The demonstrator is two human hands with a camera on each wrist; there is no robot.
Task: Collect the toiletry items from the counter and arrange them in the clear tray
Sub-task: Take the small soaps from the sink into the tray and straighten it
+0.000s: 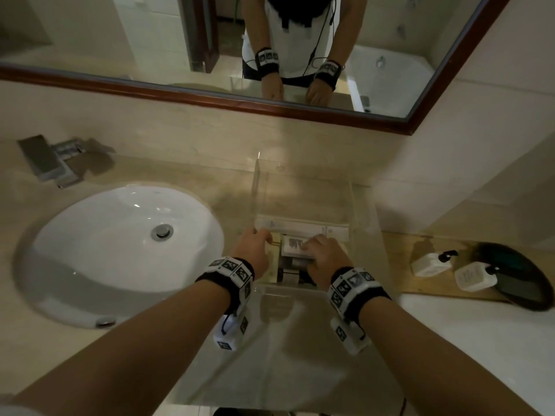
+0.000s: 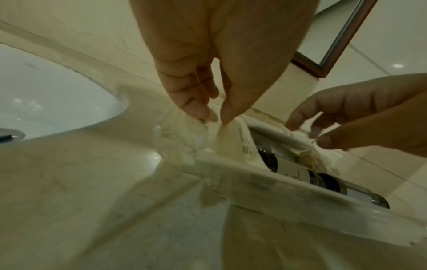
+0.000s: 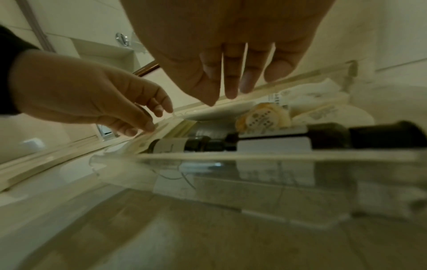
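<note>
With small dark bottles (image 3: 265, 144) and white packets (image 1: 300, 228) already lying in the clear tray (image 1: 357, 202) beside the sink (image 1: 120, 250), our left hand (image 1: 253, 250) pinches a packet edge and our loosely extended, empty right hand (image 1: 326, 259) hovers above them, arranging nearly finished.

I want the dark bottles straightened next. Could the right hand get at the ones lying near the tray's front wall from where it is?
Probably yes. The right hand hovers over the open-topped clear tray, and the dark bottles lie uncovered just below its fingers. The left hand is off at the tray's left edge.
</note>
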